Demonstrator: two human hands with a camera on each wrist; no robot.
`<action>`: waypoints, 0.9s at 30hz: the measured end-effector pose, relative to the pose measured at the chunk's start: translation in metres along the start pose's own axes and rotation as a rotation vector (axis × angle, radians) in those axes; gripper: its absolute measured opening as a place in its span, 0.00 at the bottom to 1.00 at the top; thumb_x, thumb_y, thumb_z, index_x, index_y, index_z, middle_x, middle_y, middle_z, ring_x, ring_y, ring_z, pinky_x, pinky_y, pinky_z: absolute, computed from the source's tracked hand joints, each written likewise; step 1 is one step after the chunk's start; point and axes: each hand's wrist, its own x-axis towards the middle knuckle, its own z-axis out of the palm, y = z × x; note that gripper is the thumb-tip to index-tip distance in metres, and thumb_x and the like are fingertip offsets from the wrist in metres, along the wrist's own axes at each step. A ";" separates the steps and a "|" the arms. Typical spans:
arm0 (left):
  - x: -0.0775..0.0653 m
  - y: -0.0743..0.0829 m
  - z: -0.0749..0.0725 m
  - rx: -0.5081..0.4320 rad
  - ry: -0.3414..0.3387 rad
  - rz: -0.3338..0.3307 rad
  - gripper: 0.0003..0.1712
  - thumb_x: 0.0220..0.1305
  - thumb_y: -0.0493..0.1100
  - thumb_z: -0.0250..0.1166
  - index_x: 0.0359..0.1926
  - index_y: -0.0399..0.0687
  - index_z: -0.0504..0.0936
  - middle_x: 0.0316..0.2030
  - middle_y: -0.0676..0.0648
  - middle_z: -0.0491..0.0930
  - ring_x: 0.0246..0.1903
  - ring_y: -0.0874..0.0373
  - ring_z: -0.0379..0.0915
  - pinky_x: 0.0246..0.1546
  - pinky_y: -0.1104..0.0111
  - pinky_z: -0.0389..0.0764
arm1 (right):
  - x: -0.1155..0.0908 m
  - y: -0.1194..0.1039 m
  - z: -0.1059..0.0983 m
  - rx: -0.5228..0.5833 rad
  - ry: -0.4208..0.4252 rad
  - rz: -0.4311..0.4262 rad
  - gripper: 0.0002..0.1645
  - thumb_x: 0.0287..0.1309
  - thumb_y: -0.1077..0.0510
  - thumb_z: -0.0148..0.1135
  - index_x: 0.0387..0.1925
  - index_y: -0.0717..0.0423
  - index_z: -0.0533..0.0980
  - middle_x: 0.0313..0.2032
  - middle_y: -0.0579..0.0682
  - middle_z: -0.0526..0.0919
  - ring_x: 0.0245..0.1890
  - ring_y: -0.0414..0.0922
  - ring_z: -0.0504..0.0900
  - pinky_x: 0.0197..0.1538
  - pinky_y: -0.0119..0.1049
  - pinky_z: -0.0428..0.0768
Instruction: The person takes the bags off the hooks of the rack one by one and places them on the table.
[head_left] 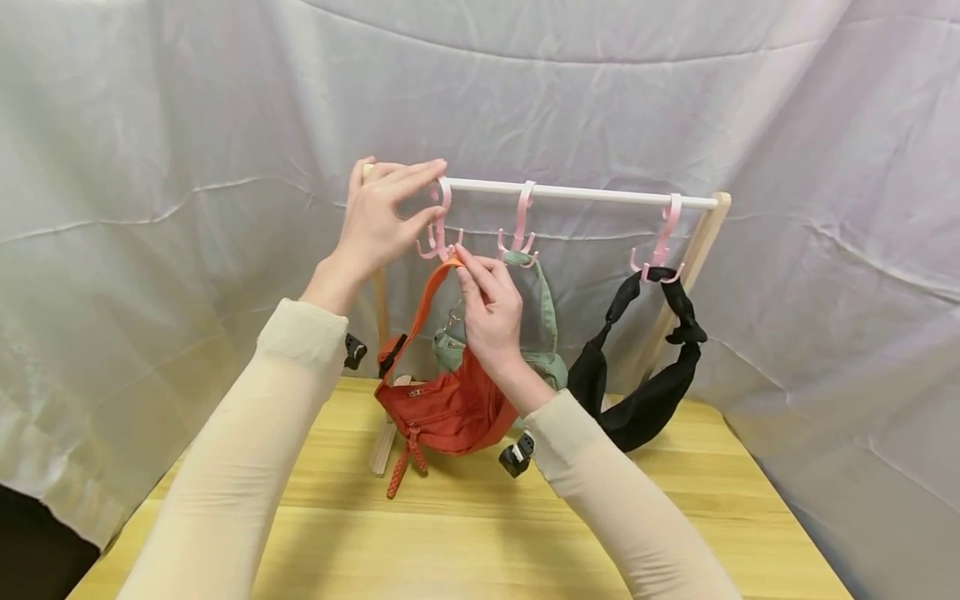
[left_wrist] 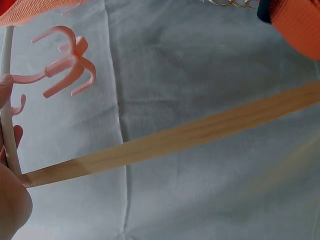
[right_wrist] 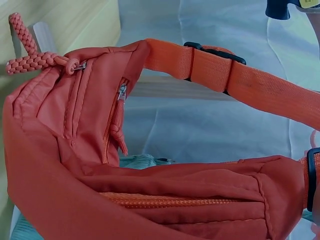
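At the left end of the white rail (head_left: 570,192), my left hand (head_left: 375,215) pinches a pink swivel hook (head_left: 444,200) between thumb and fingers. The hook's several prongs (left_wrist: 79,52) spread out in the left wrist view. My right hand (head_left: 497,321) grips the orange strap (head_left: 426,302) near its top, right by those prongs. From that strap hangs a red waist bag (head_left: 442,412), its zips and braided pulls showing in the right wrist view, with a black buckle slider (right_wrist: 212,52) on the webbing. Whether the strap sits over a prong is hidden by my fingers.
A green corduroy bag (head_left: 546,362) hangs from the middle pink hook (head_left: 521,221), partly behind the red one. On the right hook (head_left: 664,233) hangs a black bag (head_left: 648,412). The rack's wooden post (head_left: 708,237) stands on a wooden table (head_left: 390,550), with grey cloth behind.
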 end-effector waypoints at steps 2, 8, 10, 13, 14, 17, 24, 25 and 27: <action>-0.001 -0.001 0.000 0.001 0.008 0.016 0.28 0.64 0.46 0.76 0.65 0.51 0.84 0.65 0.52 0.80 0.58 0.47 0.76 0.77 0.47 0.47 | -0.002 0.001 -0.002 0.002 -0.004 0.003 0.18 0.71 0.66 0.63 0.59 0.63 0.83 0.46 0.61 0.83 0.35 0.48 0.76 0.38 0.29 0.73; -0.006 -0.002 0.004 -0.008 0.024 0.076 0.31 0.63 0.47 0.77 0.67 0.48 0.82 0.69 0.49 0.76 0.71 0.46 0.68 0.79 0.43 0.41 | -0.009 0.004 -0.007 0.013 0.021 0.023 0.18 0.69 0.67 0.64 0.58 0.62 0.83 0.44 0.61 0.84 0.36 0.48 0.76 0.39 0.28 0.72; -0.010 -0.003 0.005 -0.013 0.037 0.075 0.33 0.63 0.47 0.77 0.67 0.48 0.81 0.70 0.48 0.75 0.74 0.46 0.63 0.79 0.44 0.40 | -0.012 0.005 -0.007 0.015 0.021 0.031 0.18 0.69 0.67 0.64 0.59 0.62 0.83 0.44 0.61 0.84 0.36 0.47 0.76 0.39 0.28 0.72; -0.017 -0.004 0.005 -0.027 0.075 0.075 0.33 0.62 0.47 0.78 0.67 0.46 0.81 0.70 0.47 0.74 0.76 0.46 0.61 0.80 0.45 0.41 | -0.014 0.005 -0.008 0.019 0.015 0.036 0.18 0.69 0.67 0.64 0.59 0.62 0.83 0.44 0.61 0.84 0.36 0.46 0.76 0.39 0.28 0.72; -0.019 -0.004 0.005 -0.030 0.088 0.077 0.34 0.61 0.47 0.78 0.67 0.45 0.81 0.70 0.46 0.74 0.76 0.45 0.61 0.80 0.46 0.42 | -0.015 0.005 -0.008 0.022 0.014 0.036 0.18 0.69 0.67 0.64 0.59 0.62 0.83 0.44 0.61 0.83 0.35 0.46 0.76 0.38 0.28 0.72; -0.025 -0.004 0.003 -0.043 0.128 0.086 0.33 0.61 0.46 0.78 0.66 0.44 0.81 0.70 0.45 0.74 0.75 0.42 0.61 0.80 0.48 0.44 | -0.015 0.005 -0.009 0.022 0.016 0.038 0.18 0.70 0.67 0.64 0.59 0.62 0.83 0.44 0.61 0.83 0.35 0.46 0.75 0.37 0.28 0.72; -0.044 0.000 -0.002 -0.086 0.173 0.071 0.34 0.60 0.46 0.78 0.67 0.42 0.80 0.70 0.43 0.74 0.75 0.44 0.61 0.79 0.49 0.48 | -0.018 0.003 -0.011 0.013 0.040 0.058 0.18 0.70 0.67 0.63 0.59 0.62 0.83 0.44 0.61 0.83 0.35 0.45 0.75 0.37 0.28 0.73; -0.047 0.000 -0.002 -0.091 0.174 0.069 0.35 0.60 0.45 0.78 0.67 0.42 0.80 0.71 0.42 0.74 0.75 0.45 0.61 0.79 0.48 0.48 | -0.018 0.003 -0.011 0.015 0.040 0.062 0.18 0.70 0.67 0.63 0.59 0.62 0.83 0.44 0.61 0.82 0.35 0.45 0.75 0.37 0.28 0.72; -0.055 0.000 -0.003 -0.104 0.180 0.064 0.35 0.60 0.44 0.78 0.67 0.41 0.80 0.71 0.42 0.73 0.75 0.44 0.61 0.78 0.47 0.49 | -0.019 0.002 -0.012 0.017 0.039 0.069 0.18 0.70 0.67 0.63 0.60 0.62 0.83 0.44 0.61 0.82 0.34 0.44 0.74 0.36 0.28 0.72</action>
